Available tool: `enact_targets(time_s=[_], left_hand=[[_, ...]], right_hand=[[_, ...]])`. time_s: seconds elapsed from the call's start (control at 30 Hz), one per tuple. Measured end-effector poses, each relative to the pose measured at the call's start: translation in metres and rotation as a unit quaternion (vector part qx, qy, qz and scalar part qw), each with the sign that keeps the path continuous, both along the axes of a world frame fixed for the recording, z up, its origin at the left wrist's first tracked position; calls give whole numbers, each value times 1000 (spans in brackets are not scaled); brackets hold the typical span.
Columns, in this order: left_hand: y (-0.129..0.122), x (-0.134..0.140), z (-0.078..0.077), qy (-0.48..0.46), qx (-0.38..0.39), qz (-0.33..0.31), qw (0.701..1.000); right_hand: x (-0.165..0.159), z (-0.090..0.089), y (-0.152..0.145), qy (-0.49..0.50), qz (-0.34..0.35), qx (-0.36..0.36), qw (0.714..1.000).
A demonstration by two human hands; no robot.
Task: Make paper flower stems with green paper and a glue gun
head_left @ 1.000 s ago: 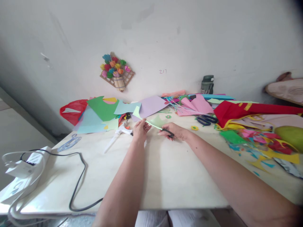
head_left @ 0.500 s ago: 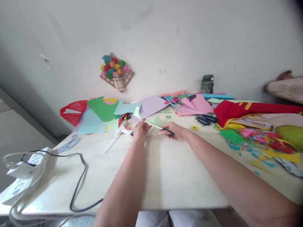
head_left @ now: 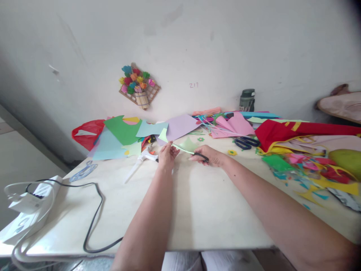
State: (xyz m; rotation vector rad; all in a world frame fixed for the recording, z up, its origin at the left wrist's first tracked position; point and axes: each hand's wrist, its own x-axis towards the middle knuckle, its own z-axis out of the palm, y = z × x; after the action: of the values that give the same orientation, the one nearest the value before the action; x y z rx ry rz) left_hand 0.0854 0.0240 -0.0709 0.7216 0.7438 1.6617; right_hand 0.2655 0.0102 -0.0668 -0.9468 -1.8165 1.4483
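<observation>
Take the paper (head_left: 186, 146) as the middle of the clock: it is held just above the counter (head_left: 214, 210), between your two hands. Your left hand (head_left: 169, 153), at about eight, pinches it with the fingertips, probably so that the edge stays taut without much of it being covered; one end pokes out past those fingers toward ten. Your right hand (head_left: 207, 156), between three and four, is wrapped around the handles of the scissors (head_left: 202, 157), which point at the paper, a grip that likely lets the blades meet its edge while the other hand steadies it. How far apart the blades stand, you cannot tell. At nine, just beside your left hand, lies what looks like a glue gun (head_left: 145, 154), seemingly kept within easy reach. The power strip (head_left: 52, 186) sits farther out, between eight and nine, perhaps so that its cable (head_left: 98, 195) can trail along your left and leave your elbows room. The lilac sheet (head_left: 182, 126) at twelve and the green sheet (head_left: 125, 130) between nine and ten lie toward the wall, apparently as stock pushed back from your working spot. At three rest a yellow flower (head_left: 232, 153) and the navy pair (head_left: 245, 142); the scraps (head_left: 313, 186) gather farther out, between three and four, likely swept off to the side.
</observation>
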Motion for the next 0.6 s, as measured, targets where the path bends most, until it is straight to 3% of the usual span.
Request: enact_targets(time_s=[0.6], left_hand=[[-1,0,0,0,-8,2,1000]], right_hand=[[-3,2,-3,-21,-17,17,999]])
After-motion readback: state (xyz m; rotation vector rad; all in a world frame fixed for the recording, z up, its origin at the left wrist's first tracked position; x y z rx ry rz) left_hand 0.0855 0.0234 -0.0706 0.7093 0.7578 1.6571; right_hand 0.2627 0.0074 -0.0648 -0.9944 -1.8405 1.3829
